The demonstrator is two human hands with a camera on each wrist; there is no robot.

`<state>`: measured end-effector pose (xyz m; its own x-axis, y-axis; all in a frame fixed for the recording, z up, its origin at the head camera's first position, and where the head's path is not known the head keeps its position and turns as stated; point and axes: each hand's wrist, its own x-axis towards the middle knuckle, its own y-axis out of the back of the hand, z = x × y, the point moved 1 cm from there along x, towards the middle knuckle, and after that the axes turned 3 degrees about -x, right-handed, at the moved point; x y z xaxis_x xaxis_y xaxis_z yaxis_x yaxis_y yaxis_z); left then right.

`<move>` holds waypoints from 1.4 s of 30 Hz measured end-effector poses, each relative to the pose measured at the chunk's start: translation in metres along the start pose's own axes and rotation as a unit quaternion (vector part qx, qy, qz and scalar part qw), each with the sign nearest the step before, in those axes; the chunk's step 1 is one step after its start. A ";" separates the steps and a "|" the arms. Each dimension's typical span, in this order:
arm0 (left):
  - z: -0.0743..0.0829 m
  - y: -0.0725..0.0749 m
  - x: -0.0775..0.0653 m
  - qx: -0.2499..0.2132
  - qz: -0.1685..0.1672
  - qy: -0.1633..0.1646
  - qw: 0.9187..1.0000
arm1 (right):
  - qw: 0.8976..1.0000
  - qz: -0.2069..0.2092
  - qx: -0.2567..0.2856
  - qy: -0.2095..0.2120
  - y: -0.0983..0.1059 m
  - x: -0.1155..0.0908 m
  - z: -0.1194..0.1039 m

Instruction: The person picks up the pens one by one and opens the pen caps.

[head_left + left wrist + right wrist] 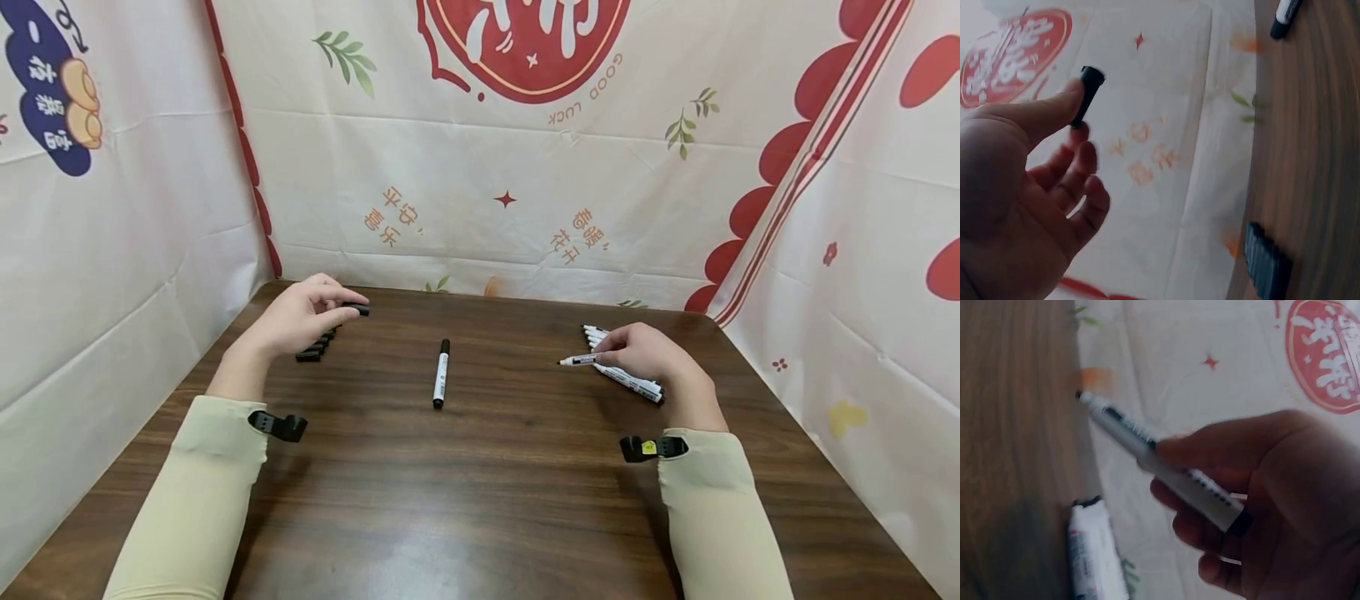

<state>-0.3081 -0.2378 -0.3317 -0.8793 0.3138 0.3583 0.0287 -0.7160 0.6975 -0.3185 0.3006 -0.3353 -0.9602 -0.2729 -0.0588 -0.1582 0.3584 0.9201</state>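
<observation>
Between thumb and fingertips, my left hand (pixel 303 315) pinches a black marker cap (pixel 1089 94), raised above the table's back left. Below it lies a row of black caps (pixel 1266 262), partly covered by the hand in the head view. My right hand (pixel 641 352) grips an uncapped white marker (pixel 1166 472), its dark tip pointing left toward the table's middle. Beneath and around that hand lie several white markers (pixel 630 382) side by side, their dark tips bare. One capped whiteboard marker (pixel 441 375) lies alone between the hands.
The brown wooden table (pixel 450 492) is bordered by printed cloth walls (pixel 480 167) at the back and both sides. Black wrist cameras (pixel 279 426) are strapped over the sleeves.
</observation>
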 end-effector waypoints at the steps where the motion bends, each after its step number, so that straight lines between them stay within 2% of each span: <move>1: -0.004 0.002 -0.001 0.010 -0.008 0.007 1.000 | 1.000 -0.006 -0.008 -0.006 -0.002 0.002 0.004; 5: -0.020 0.008 -0.004 0.026 -0.034 0.043 0.998 | 0.999 -0.021 -0.028 -0.040 -0.007 0.005 0.017; 7: -0.028 0.010 -0.005 0.014 -0.044 0.069 0.997 | 0.997 -0.031 -0.033 -0.057 -0.008 0.005 0.021; 11: -0.047 0.013 -0.010 0.008 -0.054 0.114 0.992 | 0.994 -0.058 -0.045 -0.082 -0.010 0.003 0.025; 14: -0.061 0.017 -0.016 0.018 -0.063 0.133 0.989 | 0.992 -0.069 -0.053 -0.096 -0.012 0.001 0.025; 21: -0.085 0.015 -0.024 0.024 -0.078 0.150 0.985 | 0.986 -0.085 -0.066 -0.124 -0.013 -0.004 0.024; 27: -0.102 0.013 -0.033 0.048 -0.084 0.160 0.982 | 0.985 -0.086 -0.091 -0.115 -0.014 -0.004 0.025; 30: -0.109 0.013 -0.036 0.053 -0.093 0.170 0.980 | 0.984 -0.087 -0.088 -0.128 -0.013 -0.006 0.024; 34: -0.114 0.013 -0.038 0.050 -0.104 0.177 0.977 | 0.981 -0.090 -0.083 -0.148 -0.012 -0.007 0.024; 42: -0.119 0.012 -0.038 0.046 -0.103 0.175 0.978 | 0.982 -0.084 -0.072 -0.153 -0.012 -0.007 0.026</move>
<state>-0.3312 -0.3329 -0.4109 -0.9794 0.2010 -0.0194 -0.1380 -0.5961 0.7909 -0.3161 0.3214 -0.3556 -0.9508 -0.0290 -0.3084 -0.3080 0.1942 0.9313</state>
